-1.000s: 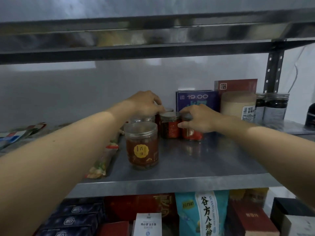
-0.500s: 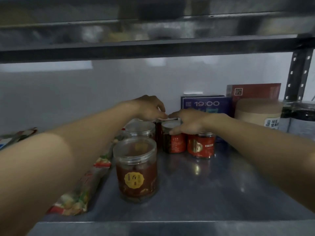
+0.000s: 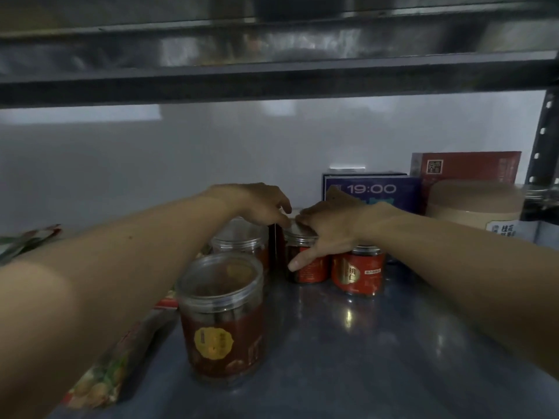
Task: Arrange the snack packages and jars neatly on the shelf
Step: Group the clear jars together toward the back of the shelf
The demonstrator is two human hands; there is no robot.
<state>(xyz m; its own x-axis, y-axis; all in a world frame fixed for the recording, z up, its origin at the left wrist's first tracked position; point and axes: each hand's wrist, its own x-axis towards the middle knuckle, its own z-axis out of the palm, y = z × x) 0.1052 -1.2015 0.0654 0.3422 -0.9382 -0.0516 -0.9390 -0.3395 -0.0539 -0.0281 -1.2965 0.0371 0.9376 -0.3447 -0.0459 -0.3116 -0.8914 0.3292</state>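
Observation:
My right hand (image 3: 326,228) lies over the lid of a small red-labelled jar (image 3: 311,267), with the thumb down its front. Beside it on the right stands a second small red jar (image 3: 358,273), untouched. My left hand (image 3: 260,204) curls its fingertips on the top of a dark jar (image 3: 276,246) behind, its grip partly hidden. Nearer me stands a large clear jar (image 3: 222,322) with a dark red label and a yellow emblem. Another clear jar (image 3: 242,240) sits behind it, under my left wrist.
A snack package (image 3: 106,373) lies along the left of the metal shelf (image 3: 348,358), under my left forearm. At the back right stand a blue "19:00" box (image 3: 375,189), a red box (image 3: 465,167) and a beige tub (image 3: 475,207). The upper shelf hangs low overhead.
My head has moved closer to the shelf. My right hand left the right small red jar and shifted left onto the neighbouring one's lid. My left hand stays at the back jar.

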